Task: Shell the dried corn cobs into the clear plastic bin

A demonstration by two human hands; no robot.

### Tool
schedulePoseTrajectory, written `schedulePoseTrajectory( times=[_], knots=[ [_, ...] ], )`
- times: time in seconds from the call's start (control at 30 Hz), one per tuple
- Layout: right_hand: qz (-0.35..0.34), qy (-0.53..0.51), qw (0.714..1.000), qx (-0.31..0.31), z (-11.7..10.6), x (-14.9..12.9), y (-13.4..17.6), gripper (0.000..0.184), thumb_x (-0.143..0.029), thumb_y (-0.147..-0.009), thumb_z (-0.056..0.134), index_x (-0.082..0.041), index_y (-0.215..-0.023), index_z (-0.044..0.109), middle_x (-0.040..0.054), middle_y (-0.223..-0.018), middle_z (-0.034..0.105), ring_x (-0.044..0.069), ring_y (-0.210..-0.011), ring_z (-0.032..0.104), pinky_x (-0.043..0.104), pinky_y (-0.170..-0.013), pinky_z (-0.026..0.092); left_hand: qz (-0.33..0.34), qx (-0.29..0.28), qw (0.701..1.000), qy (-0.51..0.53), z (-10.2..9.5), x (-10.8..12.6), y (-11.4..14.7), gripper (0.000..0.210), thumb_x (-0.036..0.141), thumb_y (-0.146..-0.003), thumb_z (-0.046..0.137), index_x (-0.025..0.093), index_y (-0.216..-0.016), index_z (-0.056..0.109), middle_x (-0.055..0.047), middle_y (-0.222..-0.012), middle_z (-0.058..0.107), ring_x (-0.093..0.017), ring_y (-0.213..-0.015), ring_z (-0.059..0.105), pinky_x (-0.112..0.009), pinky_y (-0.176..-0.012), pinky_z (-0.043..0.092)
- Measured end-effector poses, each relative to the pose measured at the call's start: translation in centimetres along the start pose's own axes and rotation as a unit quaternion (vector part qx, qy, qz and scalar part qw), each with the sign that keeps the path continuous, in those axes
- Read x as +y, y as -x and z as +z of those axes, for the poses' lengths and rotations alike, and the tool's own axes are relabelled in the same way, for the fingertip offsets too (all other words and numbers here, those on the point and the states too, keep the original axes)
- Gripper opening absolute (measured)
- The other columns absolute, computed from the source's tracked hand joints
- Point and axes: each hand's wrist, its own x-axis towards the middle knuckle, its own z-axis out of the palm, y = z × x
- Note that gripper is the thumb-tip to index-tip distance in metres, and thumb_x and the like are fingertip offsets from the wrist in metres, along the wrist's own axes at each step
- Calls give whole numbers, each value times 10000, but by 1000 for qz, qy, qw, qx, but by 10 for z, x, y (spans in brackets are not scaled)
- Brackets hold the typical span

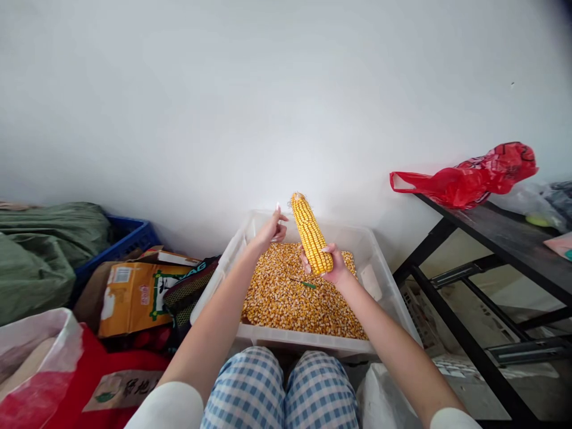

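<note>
An ear of corn [310, 232] with full rows of yellow kernels leans up and to the left in my right hand [334, 265], whose fingers wrap around its lower end. Just left of the ear's tip is my left hand [271, 229], empty, with one finger raised and the others loosely bent. A small gap separates it from the corn. Below both hands, loose corn kernels [286, 304] fill the bottom of a translucent plastic tub [313, 338]. On the kernels lies a thin tool with a green handle [308, 285].
Black metal rack [465, 298] at right, with a red plastic bag [482, 176] on top. To the left are an orange cardboard box [129, 298], a blue crate [138, 235], green cloth [49, 256] and a red bag [107, 369]. A white wall [250, 107] rises behind the tub.
</note>
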Motion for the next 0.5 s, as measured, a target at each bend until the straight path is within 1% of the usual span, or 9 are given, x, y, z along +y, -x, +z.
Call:
schedulePoseTrajectory(
  times=[0.07, 0.13, 0.2, 0.27, 0.33, 0.37, 0.43, 0.5],
  knots=[
    [-5, -2, 1000, 1, 1, -1, 0, 463, -339, -594, 390, -106, -984, 486, 77, -699, 581, 169, -570, 527, 298, -482, 443, -44, -61, 993, -89, 9, -4, 3, 465, 595, -797, 353, 169, -706, 515, 71, -340, 269, -55, -291, 195, -200, -348, 112],
    [-7, -7, 1000, 1, 1, -2, 0, 455, -347, -606, 383, -111, -982, 483, 73, -698, 580, 165, -563, 524, 294, -479, 441, -60, -110, 984, -127, 14, -6, 4, 438, 562, -789, 419, 161, -629, 493, 63, -355, 281, -48, -311, 207, -206, -360, 117],
    [-6, -10, 1000, 5, 2, -2, 0, 452, -348, -607, 384, -113, -981, 480, 74, -704, 583, 165, -566, 522, 293, -475, 440, -53, -131, 983, -118, 14, -7, 4, 420, 500, -794, 470, 156, -555, 442, 61, -366, 274, -38, -325, 196, -203, -367, 121],
    [-2, -6, 1000, 13, 2, -2, -1, 455, -343, -600, 388, -112, -982, 478, 79, -711, 586, 169, -577, 524, 293, -468, 438, -39, -131, 988, -76, 12, -6, 2, 416, 446, -802, 490, 152, -520, 408, 66, -373, 258, -29, -329, 179, -195, -366, 129],
    [0, 3, 1000, 19, 2, -1, 0, 458, -336, -593, 392, -111, -982, 478, 83, -715, 589, 173, -589, 529, 288, -460, 433, -12, -102, 995, -16, 8, -6, -1, 393, 386, -794, 523, 148, -507, 401, 60, -396, 285, -27, -339, 216, -186, -361, 152],
    [0, 10, 1000, 20, 3, -1, 0, 458, -336, -592, 394, -110, -980, 480, 84, -714, 590, 174, -594, 531, 285, -458, 430, 7, -72, 997, 15, 6, -6, -4, 362, 342, -779, 550, 144, -510, 411, 47, -424, 334, -30, -359, 278, -178, -364, 180],
    [-2, 28, 999, 25, 3, -1, 1, 454, -350, -598, 397, -109, -972, 486, 86, -711, 591, 174, -601, 536, 278, -459, 426, 45, 17, 996, 78, 1, -6, -8, 255, 254, -744, 585, 137, -554, 462, 4, -537, 472, -54, -485, 454, -161, -409, 280],
    [-8, 61, 997, 39, 3, -2, 2, 446, -386, -622, 396, -111, -960, 495, 85, -706, 591, 173, -603, 538, 278, -466, 426, 70, 102, 983, 137, -5, -4, -11, 170, 220, -739, 578, 143, -614, 491, -34, -699, 573, -88, -672, 557, -163, -498, 365]
  ],
)
